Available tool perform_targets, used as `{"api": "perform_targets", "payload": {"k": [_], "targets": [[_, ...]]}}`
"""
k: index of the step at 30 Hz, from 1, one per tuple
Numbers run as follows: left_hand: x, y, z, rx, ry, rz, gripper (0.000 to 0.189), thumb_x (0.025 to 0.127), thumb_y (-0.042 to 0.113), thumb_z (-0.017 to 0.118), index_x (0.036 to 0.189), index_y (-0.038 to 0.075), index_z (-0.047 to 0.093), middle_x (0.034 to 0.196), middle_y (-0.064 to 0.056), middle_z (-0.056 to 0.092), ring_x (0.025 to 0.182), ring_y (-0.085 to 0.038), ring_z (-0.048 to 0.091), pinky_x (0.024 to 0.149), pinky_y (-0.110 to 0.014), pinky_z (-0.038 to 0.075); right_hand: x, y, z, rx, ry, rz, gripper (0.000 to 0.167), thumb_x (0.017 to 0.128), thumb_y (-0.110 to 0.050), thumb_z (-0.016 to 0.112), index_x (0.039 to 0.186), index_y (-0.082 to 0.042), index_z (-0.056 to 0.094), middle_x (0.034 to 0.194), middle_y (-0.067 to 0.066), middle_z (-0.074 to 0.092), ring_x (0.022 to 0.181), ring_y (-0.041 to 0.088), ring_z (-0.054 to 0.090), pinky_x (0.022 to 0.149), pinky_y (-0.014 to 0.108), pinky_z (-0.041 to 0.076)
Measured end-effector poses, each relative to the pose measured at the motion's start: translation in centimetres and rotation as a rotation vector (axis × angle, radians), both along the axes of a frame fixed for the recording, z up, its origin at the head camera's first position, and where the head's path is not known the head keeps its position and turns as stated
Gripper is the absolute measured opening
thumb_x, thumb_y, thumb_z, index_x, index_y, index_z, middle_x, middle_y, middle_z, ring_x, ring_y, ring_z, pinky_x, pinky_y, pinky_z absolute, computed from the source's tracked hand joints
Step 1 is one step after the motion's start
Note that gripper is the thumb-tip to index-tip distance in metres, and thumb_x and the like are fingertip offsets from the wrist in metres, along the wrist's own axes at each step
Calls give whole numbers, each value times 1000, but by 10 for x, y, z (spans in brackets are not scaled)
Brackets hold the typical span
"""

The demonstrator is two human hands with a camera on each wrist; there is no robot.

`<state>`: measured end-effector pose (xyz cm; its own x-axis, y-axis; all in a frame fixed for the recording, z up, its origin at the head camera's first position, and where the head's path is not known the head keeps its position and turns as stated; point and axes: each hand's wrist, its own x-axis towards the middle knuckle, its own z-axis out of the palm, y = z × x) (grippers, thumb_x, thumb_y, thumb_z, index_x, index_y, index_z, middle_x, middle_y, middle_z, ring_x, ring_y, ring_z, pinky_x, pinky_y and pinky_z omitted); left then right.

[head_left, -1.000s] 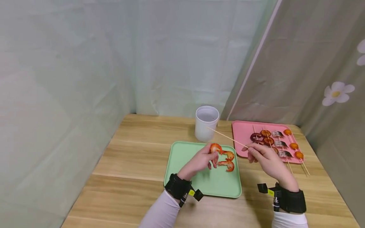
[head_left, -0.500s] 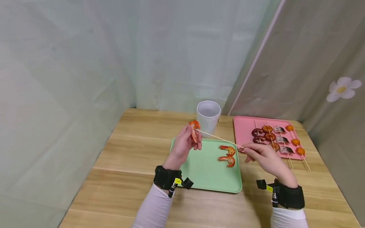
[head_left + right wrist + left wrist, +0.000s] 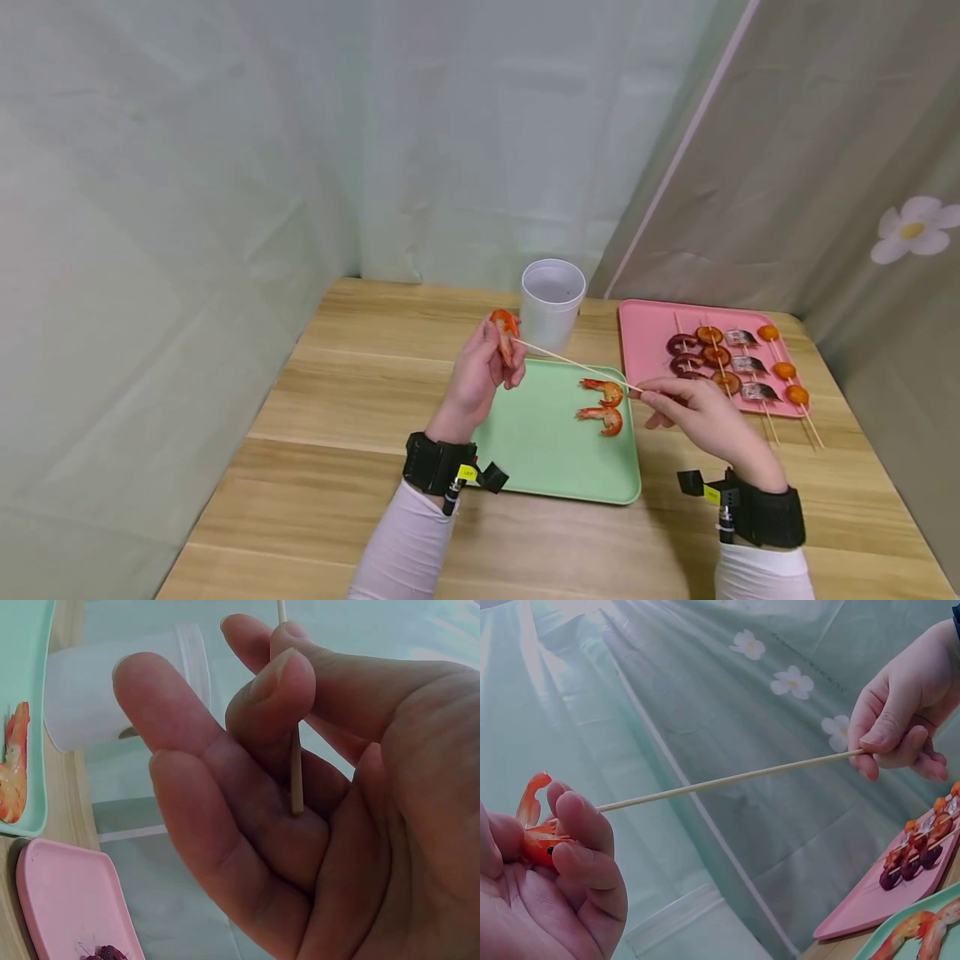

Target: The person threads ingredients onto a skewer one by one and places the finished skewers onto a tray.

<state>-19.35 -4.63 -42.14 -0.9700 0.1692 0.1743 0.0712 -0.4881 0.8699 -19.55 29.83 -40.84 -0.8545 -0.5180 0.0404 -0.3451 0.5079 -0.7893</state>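
Over the far left of the green tray (image 3: 558,479), my left hand (image 3: 474,379) pinches an orange-red shrimp (image 3: 505,327) between thumb and fingers. My right hand (image 3: 701,414) pinches a thin wooden skewer (image 3: 573,362) near one end, and that end rests against the fingers in the right wrist view. The skewer slants up to the left, its far tip right at the shrimp; in the left wrist view the fingers (image 3: 585,825) hide the tip. Two more shrimp (image 3: 602,392) lie at the tray's right side, under the skewer.
Behind the green tray stands a white cup (image 3: 553,307). A pink tray (image 3: 645,333) at the back right bears several loaded skewers, with orange balls (image 3: 784,372), silvery fish pieces (image 3: 748,365), brown round slices (image 3: 716,357) and dark curled pieces (image 3: 682,344). Curtains rise behind the table (image 3: 322,400).
My left hand has lifted the shrimp off the green tray, up and to the left, to the skewer's tip. The right hand has stayed nearly in place with the skewer.
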Motion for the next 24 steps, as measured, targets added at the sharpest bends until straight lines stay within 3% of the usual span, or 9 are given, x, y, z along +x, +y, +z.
{"api": "perform_targets", "payload": {"k": [9, 24], "targets": [[-2, -1, -1, -23, 8, -31, 38, 118, 40, 29, 133, 12, 51, 71, -2, 48, 57, -17, 44, 53, -26, 37, 0, -1, 1, 10, 0, 0, 25, 111, -10, 60, 128, -1, 75, 114, 11, 78, 78, 14, 76, 72, 31, 61], [-4, 0, -3, -107, 25, -14, 43, 118, 39, 30, 134, 6, 52, 75, -5, 51, 56, -17, 45, 51, -25, 34, -1, 3, 2, 75, -37, -16, 24, 111, -15, 61, 127, -6, 77, 112, 9, 78, 72, 13, 73, 71, 31, 59]]}}
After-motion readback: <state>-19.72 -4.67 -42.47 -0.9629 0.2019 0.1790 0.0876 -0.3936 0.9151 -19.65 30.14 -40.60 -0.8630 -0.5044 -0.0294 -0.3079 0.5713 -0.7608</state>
